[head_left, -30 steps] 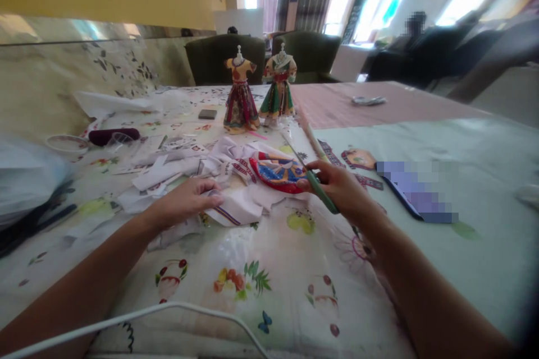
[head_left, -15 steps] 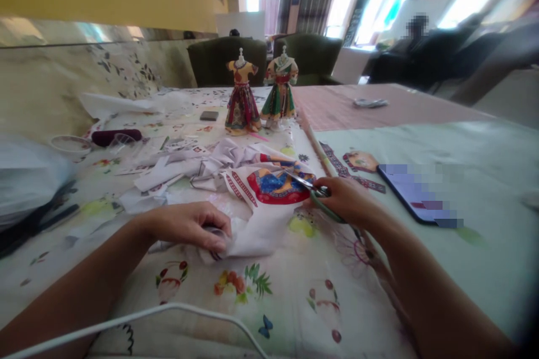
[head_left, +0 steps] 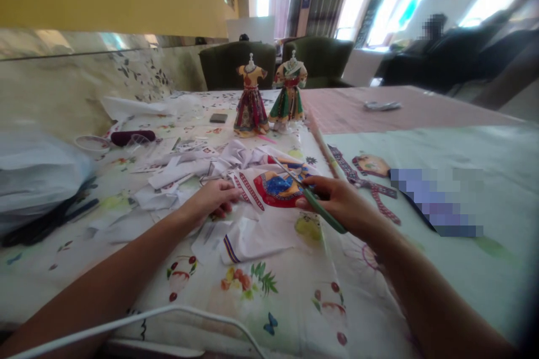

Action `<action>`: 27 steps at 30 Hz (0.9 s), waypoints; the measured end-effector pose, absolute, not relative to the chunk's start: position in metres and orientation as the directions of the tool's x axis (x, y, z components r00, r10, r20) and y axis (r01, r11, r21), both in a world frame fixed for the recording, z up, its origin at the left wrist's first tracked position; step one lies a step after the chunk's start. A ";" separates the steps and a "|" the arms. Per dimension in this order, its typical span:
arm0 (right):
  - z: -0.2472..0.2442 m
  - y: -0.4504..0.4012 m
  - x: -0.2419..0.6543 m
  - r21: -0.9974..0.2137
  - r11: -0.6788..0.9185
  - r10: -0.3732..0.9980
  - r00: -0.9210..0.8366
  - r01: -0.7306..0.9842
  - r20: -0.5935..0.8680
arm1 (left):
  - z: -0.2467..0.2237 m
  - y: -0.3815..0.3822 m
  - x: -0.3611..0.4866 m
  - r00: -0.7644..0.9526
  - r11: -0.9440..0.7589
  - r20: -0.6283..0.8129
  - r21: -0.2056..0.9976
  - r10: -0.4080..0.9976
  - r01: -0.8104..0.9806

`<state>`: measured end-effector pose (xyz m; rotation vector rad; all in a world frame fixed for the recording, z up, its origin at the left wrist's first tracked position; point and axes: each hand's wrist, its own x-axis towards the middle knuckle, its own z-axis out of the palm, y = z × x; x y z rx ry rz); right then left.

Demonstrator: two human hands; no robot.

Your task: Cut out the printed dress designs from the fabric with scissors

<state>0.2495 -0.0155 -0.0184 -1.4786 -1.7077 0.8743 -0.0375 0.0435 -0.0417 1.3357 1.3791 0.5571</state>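
My right hand holds green-handled scissors. Their blades point up and left over a printed sheet, cloth or paper, I cannot tell which. It bears a blue, red and yellow curved motif and red patterned strips. At the sheet's left edge, the fingers of my left hand are curled and appear to pinch it; the thumb is partly hidden. In front of both hands lies a white scrap with a dark striped edge. Crumpled white offcuts are heaped beyond the left hand.
Two small dress figures, one maroon and one green, stand at the back. Cut patterned trims and a phone lie to the right. A plastic bag sits left; a white cable crosses the front.
My left hand has let go of the striped white scrap and moved forward to the printed sheet's edge. The scissors have turned in my right hand, showing more of the green handle.
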 end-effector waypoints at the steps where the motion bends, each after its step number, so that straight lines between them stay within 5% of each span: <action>1: -0.020 -0.016 0.246 -0.896 0.104 0.991 -0.118 0.433 0.058 | -0.043 0.043 -0.034 0.214 0.254 -0.364 0.875 0.906 0.413; 6: -0.022 -0.025 0.223 -0.993 -0.097 0.977 -0.185 0.067 -0.108 | -0.044 0.034 -0.019 0.228 0.144 -0.210 0.950 0.951 0.276; 11: -0.012 -0.040 0.206 -0.992 -0.101 0.945 -0.318 -0.074 -0.072 | -0.042 0.026 -0.016 0.257 0.159 -0.147 0.987 0.955 -0.026; 16: -0.009 -0.049 0.201 -0.999 -0.035 0.913 -0.408 -0.014 -0.026 | -0.047 0.027 -0.023 0.206 0.181 -0.154 0.976 0.966 -0.120; 27: 0.000 -0.056 0.197 -0.965 -0.181 0.815 -0.521 0.190 -0.256 | -0.040 0.028 -0.031 0.185 0.147 -0.111 0.970 0.976 -0.191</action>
